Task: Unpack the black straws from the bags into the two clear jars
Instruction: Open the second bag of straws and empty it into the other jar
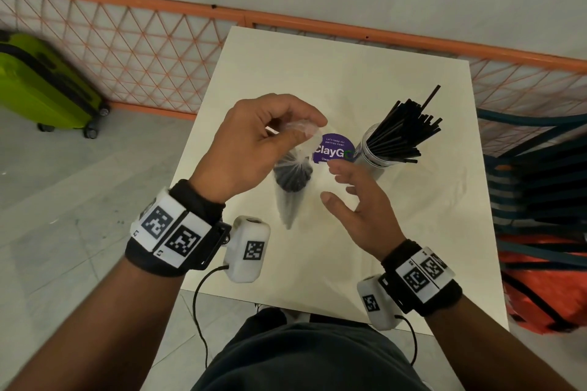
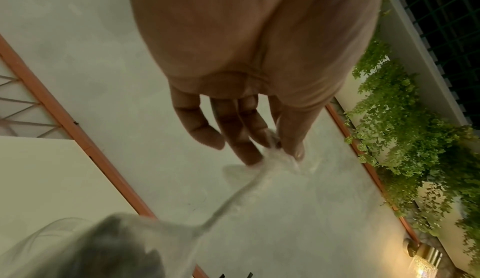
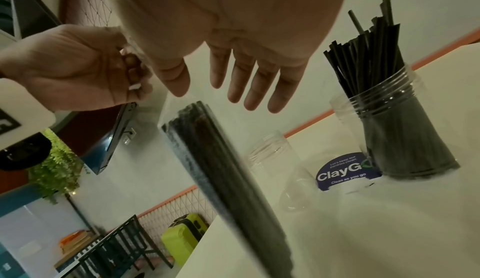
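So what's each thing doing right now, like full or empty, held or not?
Bag of black straws: closed, hanging from its twisted top.
Left hand: pinches the bag's top.
Right hand: open, holds nothing.
Jar of straws: upright, full.
Second clear jar: upright, empty.

1. Head view: even, moderate indoor light; the tabletop (image 1: 349, 79) carries soft glare and only faint shadows.
2. Head view: wide-angle bending at the edges; the orange railing (image 1: 317, 19) curves.
3. Left wrist view: dim, greenish cast; the bag (image 2: 109, 247) is badly blurred, and a lamp (image 2: 423, 262) glows warm at the lower right.
4. Right wrist view: dim; the bagged straws (image 3: 223, 169) are smeared by motion, the filled jar (image 3: 405, 135) sharper.
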